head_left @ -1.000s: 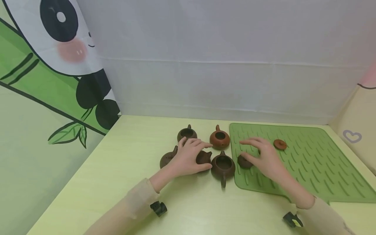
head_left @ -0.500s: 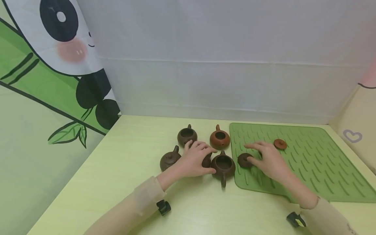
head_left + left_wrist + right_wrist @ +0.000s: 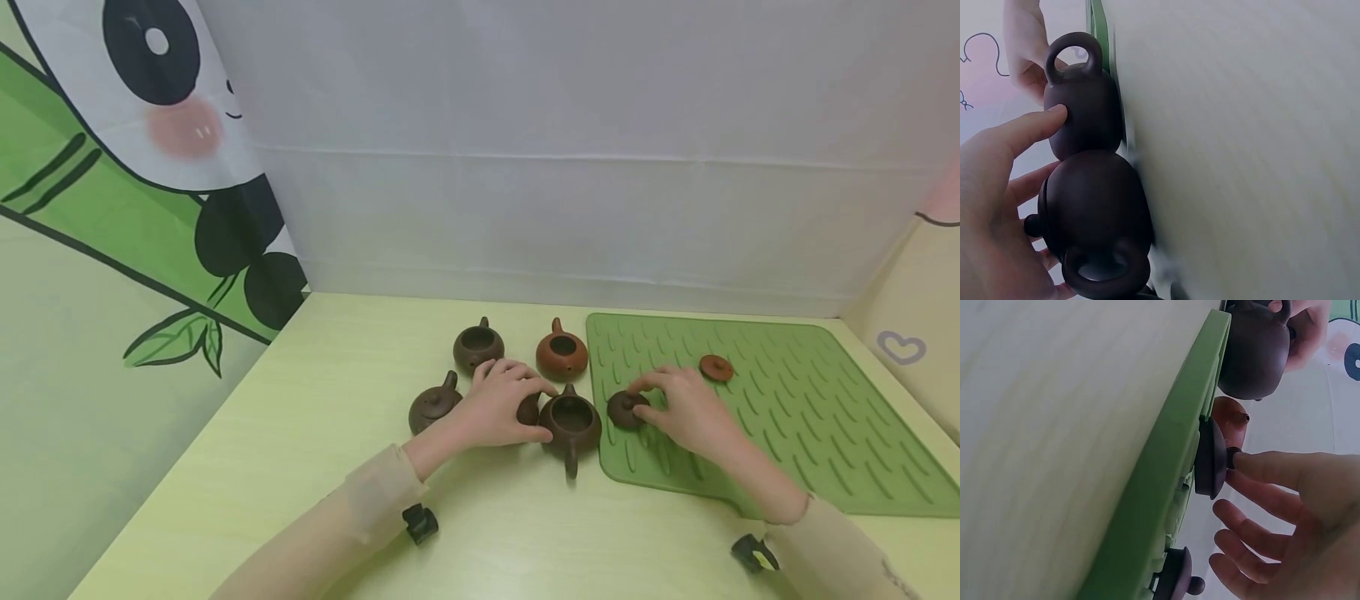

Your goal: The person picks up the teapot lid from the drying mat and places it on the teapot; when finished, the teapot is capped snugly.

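My left hand (image 3: 491,412) reaches over a lidded dark teapot (image 3: 1094,197) and grips an open dark teapot (image 3: 573,443) with thumb and index finger at its side. That open pot stands lidless, its handle toward me. On the green mat, my right hand (image 3: 693,417) pinches the knob of a dark teapot lid (image 3: 621,411) between thumb and index finger. The lid lies flat, close against the mat in the right wrist view. A second dark lid (image 3: 1174,575) rests nearby, hidden under the right hand in the head view.
The ribbed green mat (image 3: 795,417) covers the table's right side, with a reddish lid (image 3: 717,367) on it. Behind the hands stand an open dark teapot (image 3: 468,354) and an open reddish teapot (image 3: 561,364). Another lidded teapot (image 3: 431,408) sits left of the left hand.
My left hand has moved right, from the lidded teapot to the open dark one. The right hand's spread thumb and index finger have closed onto the dark lid's knob.
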Available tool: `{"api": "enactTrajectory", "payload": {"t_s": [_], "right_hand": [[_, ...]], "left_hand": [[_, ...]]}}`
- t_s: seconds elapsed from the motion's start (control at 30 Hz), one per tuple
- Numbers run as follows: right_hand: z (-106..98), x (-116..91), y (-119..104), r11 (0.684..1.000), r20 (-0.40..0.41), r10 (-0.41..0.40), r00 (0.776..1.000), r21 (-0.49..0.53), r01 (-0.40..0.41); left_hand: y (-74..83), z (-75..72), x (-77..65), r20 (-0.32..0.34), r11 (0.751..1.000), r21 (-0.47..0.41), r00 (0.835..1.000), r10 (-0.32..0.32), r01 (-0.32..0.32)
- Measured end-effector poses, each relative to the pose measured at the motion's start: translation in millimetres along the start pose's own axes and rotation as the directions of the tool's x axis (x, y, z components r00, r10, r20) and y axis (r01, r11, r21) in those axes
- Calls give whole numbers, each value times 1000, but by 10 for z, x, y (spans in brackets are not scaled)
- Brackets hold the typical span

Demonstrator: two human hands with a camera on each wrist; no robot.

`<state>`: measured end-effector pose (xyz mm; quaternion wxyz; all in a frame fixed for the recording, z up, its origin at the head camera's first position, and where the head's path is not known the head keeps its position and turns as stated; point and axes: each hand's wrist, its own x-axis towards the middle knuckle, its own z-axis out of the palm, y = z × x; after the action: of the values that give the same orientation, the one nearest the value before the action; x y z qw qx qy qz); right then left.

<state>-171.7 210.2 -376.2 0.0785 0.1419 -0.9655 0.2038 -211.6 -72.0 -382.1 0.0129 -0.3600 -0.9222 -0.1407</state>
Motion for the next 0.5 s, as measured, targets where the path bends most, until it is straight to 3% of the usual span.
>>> {"api": "enactTrajectory", "payload": {"t_s": [0.37,0.5], "right_hand": [[-1,66,45,1000,21,-4,1000,-1,4],[-3,85,35,999,15,-46,999,0,46]], "left_hand": [[-8,-14,23,17,1000,-19,1000,-10,11],[-9,-23,25,25,999,-39,1000,-17,18]]}}
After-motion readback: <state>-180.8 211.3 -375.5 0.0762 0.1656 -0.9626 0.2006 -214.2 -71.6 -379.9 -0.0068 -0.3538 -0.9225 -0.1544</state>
